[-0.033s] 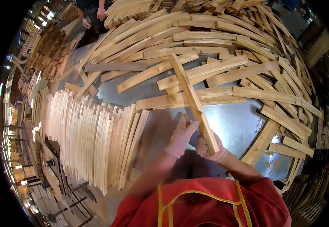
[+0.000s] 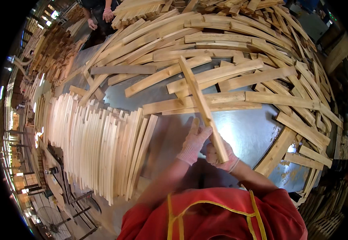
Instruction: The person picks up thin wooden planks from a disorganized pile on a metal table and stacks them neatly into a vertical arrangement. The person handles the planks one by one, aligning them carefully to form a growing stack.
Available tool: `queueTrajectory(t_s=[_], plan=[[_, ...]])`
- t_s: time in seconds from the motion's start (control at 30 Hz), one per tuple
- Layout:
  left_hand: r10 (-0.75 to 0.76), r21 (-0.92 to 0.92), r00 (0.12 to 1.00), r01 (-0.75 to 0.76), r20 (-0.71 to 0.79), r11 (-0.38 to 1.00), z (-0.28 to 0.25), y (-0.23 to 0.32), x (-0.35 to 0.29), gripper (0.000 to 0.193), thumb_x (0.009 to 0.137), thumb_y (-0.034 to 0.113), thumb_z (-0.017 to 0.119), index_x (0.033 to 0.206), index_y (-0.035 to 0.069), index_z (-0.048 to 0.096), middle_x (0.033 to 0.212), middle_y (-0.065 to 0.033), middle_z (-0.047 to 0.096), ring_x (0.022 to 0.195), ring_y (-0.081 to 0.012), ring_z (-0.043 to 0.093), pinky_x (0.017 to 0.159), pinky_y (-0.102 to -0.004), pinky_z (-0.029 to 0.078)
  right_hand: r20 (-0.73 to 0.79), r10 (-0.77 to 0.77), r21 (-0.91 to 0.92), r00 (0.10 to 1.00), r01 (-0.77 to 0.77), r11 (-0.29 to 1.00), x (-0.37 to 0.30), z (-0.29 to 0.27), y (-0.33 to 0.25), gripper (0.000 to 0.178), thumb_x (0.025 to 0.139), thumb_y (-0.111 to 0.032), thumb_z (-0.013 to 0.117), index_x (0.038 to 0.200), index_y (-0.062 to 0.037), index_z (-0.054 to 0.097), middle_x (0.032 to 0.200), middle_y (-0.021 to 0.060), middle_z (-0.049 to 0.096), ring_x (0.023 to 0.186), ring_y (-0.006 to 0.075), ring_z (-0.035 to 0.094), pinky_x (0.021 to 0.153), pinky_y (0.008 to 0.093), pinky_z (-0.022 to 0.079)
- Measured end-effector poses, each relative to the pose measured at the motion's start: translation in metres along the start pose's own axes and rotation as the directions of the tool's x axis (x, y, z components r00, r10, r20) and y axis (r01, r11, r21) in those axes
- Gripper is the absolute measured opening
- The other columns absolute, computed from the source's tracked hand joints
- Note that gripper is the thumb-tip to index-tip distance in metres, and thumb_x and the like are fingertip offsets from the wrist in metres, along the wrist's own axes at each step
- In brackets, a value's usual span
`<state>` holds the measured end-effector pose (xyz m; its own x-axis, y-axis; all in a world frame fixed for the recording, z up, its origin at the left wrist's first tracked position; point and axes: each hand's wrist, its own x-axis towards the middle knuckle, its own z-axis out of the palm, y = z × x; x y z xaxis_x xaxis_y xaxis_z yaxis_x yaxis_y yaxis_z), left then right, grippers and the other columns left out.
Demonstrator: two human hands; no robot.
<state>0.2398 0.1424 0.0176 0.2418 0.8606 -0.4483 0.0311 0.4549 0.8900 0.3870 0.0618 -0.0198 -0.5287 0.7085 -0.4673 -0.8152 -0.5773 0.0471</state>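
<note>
A smooth grey metal tabletop (image 2: 244, 128) spreads before the person, shining under a bright reflection right of the hands and marked with brownish patches toward its right edge. Over it slants a wooden strip (image 2: 199, 100), its far end above the loose boards (image 2: 280, 99), its near end at the hands. The gloved right hand (image 2: 231, 157) grasps that near end with curled fingers; the gloved left hand (image 2: 194, 141) touches the strip's left side, though I cannot tell whether its fingers close on it. Pale strips (image 2: 98, 148) stand packed side by side at the left, while the loose boards lie crisscrossed across the far side and right. Beyond, at far left, are a co-worker (image 2: 102, 18) in dark clothes and reddish-brown timber stacks (image 2: 54, 60); a spoked wheel (image 2: 50, 220) shows at near left.
</note>
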Motion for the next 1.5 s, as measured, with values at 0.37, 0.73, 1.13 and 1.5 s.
queueTrajectory(t_s=[0.37,0.73,1.13,1.5], plan=[[-0.006,-0.06,0.998,0.002,-0.062,0.998,-0.117,-0.009,-0.035,0.062,0.1,0.006,0.07,0.159,0.005,0.053,0.125,-0.0019,0.071,0.106,-0.0115,0.067,0.095,-0.0277,0.056,0.446,-0.448,-0.443,0.775,-0.244,-0.863,0.011,0.069,-0.194,0.058,0.091,-0.028,0.073,0.145,-0.0094,0.062,0.138,0.0166,0.068,0.13,0.037,0.063,0.112,0.0484,0.051],[0.136,-0.174,0.955,-0.186,-0.263,0.967,-0.202,-0.034,-0.116,0.059,0.101,0.007,0.067,0.157,0.003,0.051,0.125,-0.0043,0.07,0.106,-0.0137,0.065,0.093,-0.0297,0.056,-0.036,0.326,-0.952,0.945,-0.132,0.277,0.082,0.091,0.102,0.08,0.097,-0.041,0.082,0.163,-0.0102,0.05,0.157,0.0116,0.059,0.129,0.0215,0.064,0.107,0.0371,0.053],[0.165,-0.115,0.98,-0.153,0.107,0.982,-0.212,-0.08,-0.136,0.013,0.105,0.005,0.061,0.117,0.006,0.059,0.092,0.0058,0.046,0.083,-0.0055,0.044,0.074,-0.0217,0.041,0.381,-0.737,-0.803,0.558,0.595,0.036,0.049,0.178,-0.069,0.056,0.101,-0.025,0.075,0.144,0.0052,0.058,0.1,0.0064,0.072,0.085,0.0181,0.066,0.08,0.0352,0.057],[-0.052,0.437,0.972,-0.054,0.228,0.898,-0.113,-0.08,-0.135,0.058,0.1,0.022,0.069,0.151,-0.003,0.056,0.105,0.0009,0.067,0.092,-0.0092,0.059,0.084,-0.0267,0.05,0.075,-0.997,-0.665,0.006,-0.745,-0.054,-0.067,0.023,-0.205,0.096,0.085,-0.047,0.082,0.161,-0.0064,0.041,0.14,0.0228,0.065,0.13,0.0379,0.065,0.108,0.0465,0.052]])
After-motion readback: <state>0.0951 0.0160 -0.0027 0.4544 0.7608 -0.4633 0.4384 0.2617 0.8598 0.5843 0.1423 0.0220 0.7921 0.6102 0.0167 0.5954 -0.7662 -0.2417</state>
